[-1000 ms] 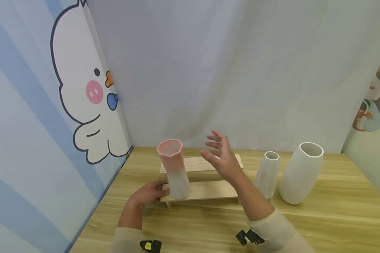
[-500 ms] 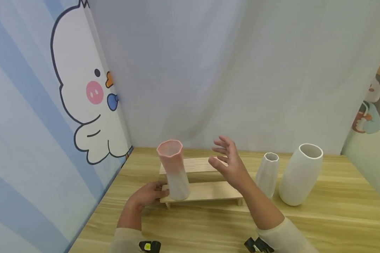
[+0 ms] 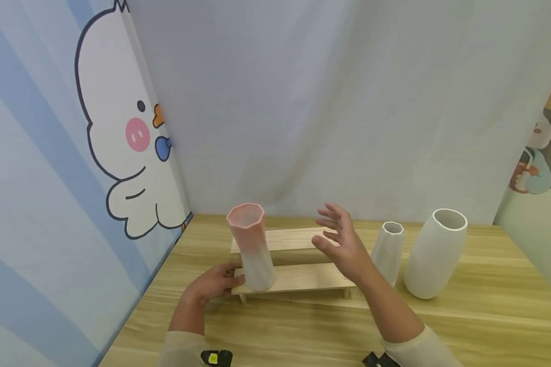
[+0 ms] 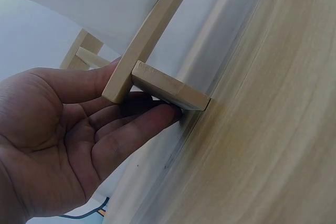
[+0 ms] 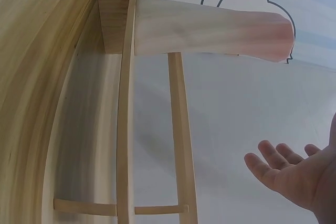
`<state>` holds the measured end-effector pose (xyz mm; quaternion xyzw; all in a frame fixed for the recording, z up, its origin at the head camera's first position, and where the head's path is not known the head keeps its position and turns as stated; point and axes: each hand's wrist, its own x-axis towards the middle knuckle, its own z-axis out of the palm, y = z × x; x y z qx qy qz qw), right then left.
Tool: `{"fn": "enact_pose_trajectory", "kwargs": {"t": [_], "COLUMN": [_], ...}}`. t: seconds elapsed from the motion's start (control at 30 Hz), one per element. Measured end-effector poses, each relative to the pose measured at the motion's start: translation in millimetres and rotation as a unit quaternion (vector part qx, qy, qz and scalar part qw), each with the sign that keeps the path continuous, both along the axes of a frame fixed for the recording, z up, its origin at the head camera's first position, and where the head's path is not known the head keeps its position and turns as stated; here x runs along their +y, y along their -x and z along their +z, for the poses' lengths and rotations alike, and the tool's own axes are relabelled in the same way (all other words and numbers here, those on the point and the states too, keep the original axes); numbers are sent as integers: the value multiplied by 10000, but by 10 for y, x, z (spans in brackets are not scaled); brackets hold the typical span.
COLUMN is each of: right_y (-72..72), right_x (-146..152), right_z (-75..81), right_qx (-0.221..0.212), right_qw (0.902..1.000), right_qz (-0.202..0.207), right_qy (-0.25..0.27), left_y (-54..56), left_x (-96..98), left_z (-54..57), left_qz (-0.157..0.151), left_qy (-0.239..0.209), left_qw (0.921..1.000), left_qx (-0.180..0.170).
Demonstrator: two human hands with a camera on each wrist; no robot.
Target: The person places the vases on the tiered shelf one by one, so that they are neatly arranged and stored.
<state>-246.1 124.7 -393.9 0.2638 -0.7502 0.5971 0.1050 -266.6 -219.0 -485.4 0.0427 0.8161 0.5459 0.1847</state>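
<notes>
A two-tier wooden stand (image 3: pixel 307 277) is on the table, and a pink-and-white vase (image 3: pixel 257 255) stands upright at the left end of its lower tier. My left hand (image 3: pixel 215 281) grips that same end. In the left wrist view, the thumb (image 4: pixel 86 83) lies along the shelf board while the fingers (image 4: pixel 131 135) curl beneath it, by the stand's leg (image 4: pixel 170 85). My right hand (image 3: pixel 344 247) is raised over the stand's right end with its fingers spread and relaxed, holding nothing. The right wrist view shows this hand (image 5: pixel 294 174) apart from the vase.
To the right of the stand are a slim white ribbed vase (image 3: pixel 389 252), partly behind the right forearm, and a larger white rounded vase (image 3: pixel 436 255). A grey curtain (image 3: pixel 330 112) hangs along the table's back edge. A patterned cloth wall (image 3: pixel 73 214) borders the left side.
My right hand has drifted right and slightly down, away from the pink-and-white vase. The left hand stays on the stand, and the vases have not moved.
</notes>
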Motion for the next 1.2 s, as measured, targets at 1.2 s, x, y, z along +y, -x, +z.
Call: {"fn": "enact_pose_trajectory", "kwargs": {"t": [1.2], "right_y": [-289], "right_x": [392], "right_z": [6], "right_qx": [404], "right_qw": [9991], "right_qz": [46], "right_qy": [-102], "left_y": [26], "left_x": [-6], "left_z": [-6], "left_qz": [37], "left_qy": [35], "left_qw": [10000], "left_qx": [-56]}}
